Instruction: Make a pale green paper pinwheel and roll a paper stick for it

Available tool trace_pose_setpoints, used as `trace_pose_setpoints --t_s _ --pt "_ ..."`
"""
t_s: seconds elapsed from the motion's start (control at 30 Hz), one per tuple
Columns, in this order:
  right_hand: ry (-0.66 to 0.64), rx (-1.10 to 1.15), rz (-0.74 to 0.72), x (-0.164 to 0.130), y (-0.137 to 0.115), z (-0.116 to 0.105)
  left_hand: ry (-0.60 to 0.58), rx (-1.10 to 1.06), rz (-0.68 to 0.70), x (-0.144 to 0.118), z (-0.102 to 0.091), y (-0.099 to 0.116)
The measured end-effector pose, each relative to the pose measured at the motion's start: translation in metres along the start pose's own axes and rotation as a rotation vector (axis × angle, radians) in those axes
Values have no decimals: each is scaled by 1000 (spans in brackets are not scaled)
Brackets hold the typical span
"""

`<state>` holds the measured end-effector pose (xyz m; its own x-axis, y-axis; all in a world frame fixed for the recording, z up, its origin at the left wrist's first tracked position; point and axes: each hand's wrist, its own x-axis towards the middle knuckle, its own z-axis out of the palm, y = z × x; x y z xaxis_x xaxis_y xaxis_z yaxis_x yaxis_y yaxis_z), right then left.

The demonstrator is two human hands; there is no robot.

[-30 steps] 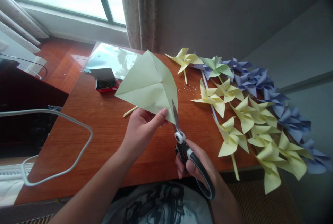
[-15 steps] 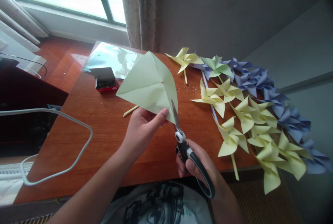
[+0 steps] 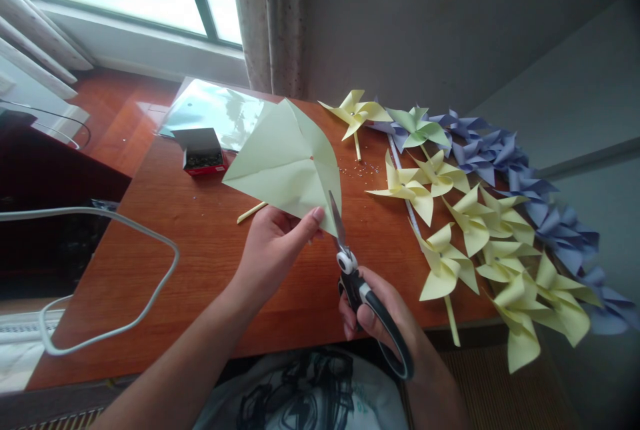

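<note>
My left hand (image 3: pixel 280 240) pinches the near edge of a creased, pale yellow-green paper sheet (image 3: pixel 285 160), thumb on top and fingers underneath. Fold lines cross near a small reddish mark on the sheet. In my right hand (image 3: pixel 377 310) is a pair of scissors (image 3: pixel 349 263) with black and white handles. Their blades lie at the sheet's near right corner, one blade showing over the paper. Beneath the sheet, a rolled yellow paper stick (image 3: pixel 251 213) pokes out on the table.
Several yellow pinwheels (image 3: pixel 445 262) and purple pinwheels (image 3: pixel 563 233) cover the right side of the wooden table (image 3: pixel 200 297), with one green pinwheel (image 3: pixel 417 129). An open red box (image 3: pixel 204 162) of small fasteners and shiny sheets (image 3: pixel 215 110) lie behind. A white cable (image 3: pixel 173 263) loops at left.
Almost nothing differs. Both hands, the paper and the scissors keep practically the same position.
</note>
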<state>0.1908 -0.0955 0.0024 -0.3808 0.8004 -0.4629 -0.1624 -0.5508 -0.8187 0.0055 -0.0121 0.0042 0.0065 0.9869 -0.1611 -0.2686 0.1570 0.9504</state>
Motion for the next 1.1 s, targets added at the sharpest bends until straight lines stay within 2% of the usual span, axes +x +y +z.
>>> trace_pose_setpoints --t_s 0.37,1.1 --pt "32 -10 4 0 4 0 26 60 -5 -1 0 1" --pt "32 12 -7 -1 1 7 23 24 8 -2 2 4"
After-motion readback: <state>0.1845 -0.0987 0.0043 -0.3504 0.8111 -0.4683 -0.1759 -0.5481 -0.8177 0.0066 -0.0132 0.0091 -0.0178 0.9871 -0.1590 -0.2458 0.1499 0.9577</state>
